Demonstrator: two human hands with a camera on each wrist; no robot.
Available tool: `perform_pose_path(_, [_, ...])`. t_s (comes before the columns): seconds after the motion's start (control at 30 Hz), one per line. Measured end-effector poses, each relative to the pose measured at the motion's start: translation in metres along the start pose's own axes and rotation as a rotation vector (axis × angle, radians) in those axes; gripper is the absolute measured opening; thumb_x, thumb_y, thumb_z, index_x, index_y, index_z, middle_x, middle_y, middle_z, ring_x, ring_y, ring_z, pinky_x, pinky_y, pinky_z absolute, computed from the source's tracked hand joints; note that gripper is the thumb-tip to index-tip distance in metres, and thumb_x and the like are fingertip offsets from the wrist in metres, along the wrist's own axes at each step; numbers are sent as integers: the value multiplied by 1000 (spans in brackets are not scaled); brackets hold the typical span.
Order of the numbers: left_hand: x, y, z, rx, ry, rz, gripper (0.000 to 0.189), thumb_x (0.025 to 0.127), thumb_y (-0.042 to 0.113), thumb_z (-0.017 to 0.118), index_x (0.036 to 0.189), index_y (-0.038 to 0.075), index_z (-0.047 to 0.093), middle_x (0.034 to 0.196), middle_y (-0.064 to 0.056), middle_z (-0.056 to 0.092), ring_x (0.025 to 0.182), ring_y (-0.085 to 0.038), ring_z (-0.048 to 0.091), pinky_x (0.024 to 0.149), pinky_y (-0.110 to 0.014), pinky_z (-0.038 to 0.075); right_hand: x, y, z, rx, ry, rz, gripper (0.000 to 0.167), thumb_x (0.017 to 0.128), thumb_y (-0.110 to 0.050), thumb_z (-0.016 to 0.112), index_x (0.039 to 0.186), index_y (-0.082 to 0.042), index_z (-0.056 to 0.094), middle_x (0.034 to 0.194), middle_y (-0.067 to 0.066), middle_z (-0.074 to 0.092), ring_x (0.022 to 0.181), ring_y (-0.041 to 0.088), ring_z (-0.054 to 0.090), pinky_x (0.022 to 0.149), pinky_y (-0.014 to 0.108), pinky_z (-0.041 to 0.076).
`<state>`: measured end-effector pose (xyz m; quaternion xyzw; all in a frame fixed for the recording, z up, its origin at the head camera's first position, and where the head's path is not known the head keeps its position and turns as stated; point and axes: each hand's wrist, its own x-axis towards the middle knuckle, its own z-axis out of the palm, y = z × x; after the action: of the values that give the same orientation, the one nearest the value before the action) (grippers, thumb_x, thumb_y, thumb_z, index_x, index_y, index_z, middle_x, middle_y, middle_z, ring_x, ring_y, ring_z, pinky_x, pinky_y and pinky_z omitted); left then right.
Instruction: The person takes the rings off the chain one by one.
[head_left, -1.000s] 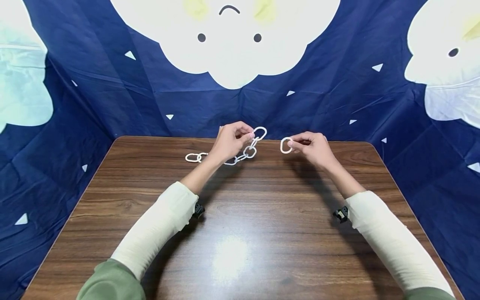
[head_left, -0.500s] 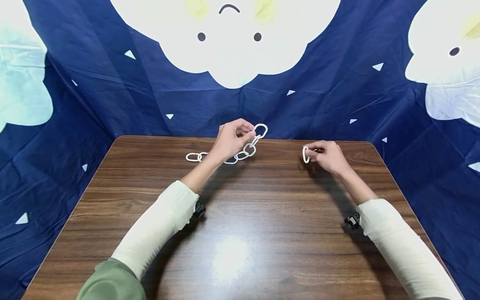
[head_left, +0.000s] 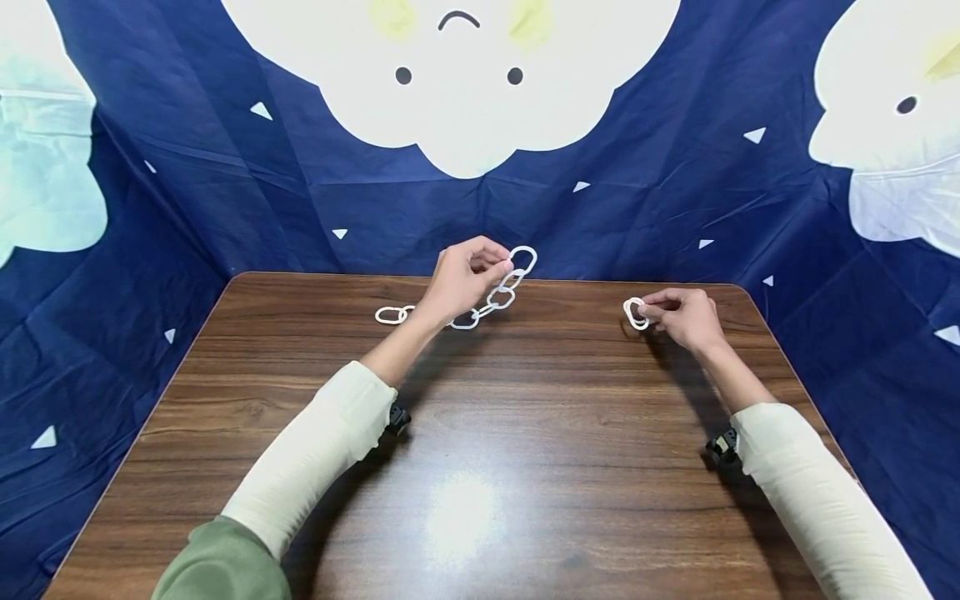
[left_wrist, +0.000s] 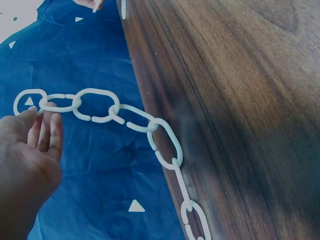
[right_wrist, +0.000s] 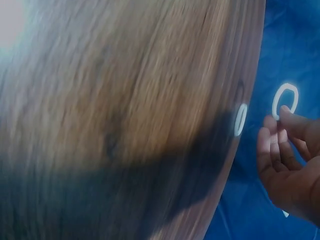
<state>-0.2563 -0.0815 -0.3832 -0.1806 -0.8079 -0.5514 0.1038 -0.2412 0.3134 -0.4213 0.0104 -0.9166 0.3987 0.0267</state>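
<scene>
Blue cloth (head_left: 390,196) behind, the left hand (head_left: 463,279) pinches a chain (left_wrist: 153,125), upper centre; the right hand (head_left: 686,317) pinches a loose link (right_wrist: 296,96), upper right, apparently positioning it, calling next for steady aim.

I have wide passage over table (head_left: 525,400) between left hand (head_left: 467,279) and right hand (head_left: 686,317); chain (left_wrist: 154,126) obstructs left end, loose link (right_wrist: 244,114) right end; curtain (head_left: 570,233) bounds far edge.
</scene>
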Motion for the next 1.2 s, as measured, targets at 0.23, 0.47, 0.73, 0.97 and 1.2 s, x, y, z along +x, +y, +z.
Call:
perform_pose_path(0.23, [0, -1, 1, -21, 6, -8, 13, 101, 13, 87, 110, 5, 82, 101, -14, 87, 79, -2, 73, 72, -18, 53, 5, 17, -12, -7, 11, 55, 33, 103, -21, 86, 122, 6, 82, 91, 2, 87, 64, 2, 76, 64, 22, 63])
perform_pose_path(0.47, [1, -2, 2, -57, -1, -1, 14, 101, 9, 85, 111, 1, 81, 103, -18, 86, 79, -2, 71, 73, -18, 53, 10, 29, -19, -36, 11, 85, 33, 105, -21, 83, 124, 6, 81, 92, -2, 86, 64, -2, 72, 62, 19, 59])
perform_pose_path(0.73, [0, 1, 3, -42, -20, 1, 14, 102, 8, 84, 111, -1, 80, 104, -21, 85, 79, -1, 70, 73, -18, 53, 18, 37, -19, -49, 20, 145, 31, 106, -15, 81, 124, 10, 79, 82, -9, 81, 62, -3, 68, 59, 16, 56])
perform_pose_path(0.97, [-1, 2, 3, -38, -19, -8, 14, 102, 9, 84, 112, 0, 81, 105, -20, 85, 79, -1, 70, 73, -18, 53, 32, 48, -19, -75, 23, 165, 24, 102, -18, 83, 115, 3, 83, 74, -13, 76, 59, -2, 63, 58, 17, 50])
perform_pose_path(1.2, [0, 0, 4, -32, -21, -11, 14, 102, 9, 84, 112, 0, 81, 106, -20, 86, 79, 0, 69, 73, -17, 52, 62, 90, -14, -145, 33, 207, 16, 97, -31, 88, 103, -16, 90, 74, -10, 81, 78, 16, 68, 77, 33, 48])
